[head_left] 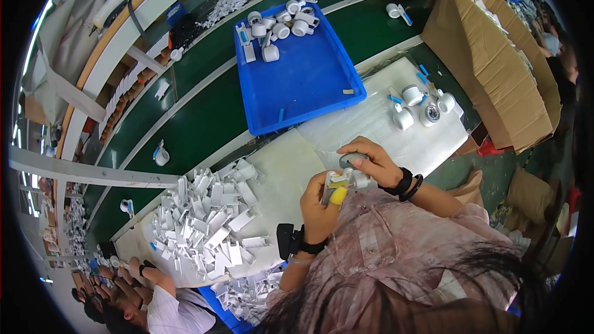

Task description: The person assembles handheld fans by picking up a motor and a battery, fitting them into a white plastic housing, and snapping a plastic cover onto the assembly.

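Close to my body, both hands meet over the near edge of the worktable. My left hand [317,207] is closed around a white plastic bracket [336,179]; a yellow cover [338,195] wraps one of its fingertips. Between the hands sits a small round white piece [359,179], touching the bracket; whether they are joined I cannot tell. My right hand [378,166] pinches a grey disc [352,160] between thumb and fingers, just above the white piece. Left of my hands lies a heap of loose white plastic brackets [213,219].
A blue tray [297,89] holds several white round-headed units at its far end. More units [429,113] lie on the table's right part, beside a large cardboard box [489,62]. A green conveyor [204,105] runs behind. Co-workers [167,303] sit at lower left.
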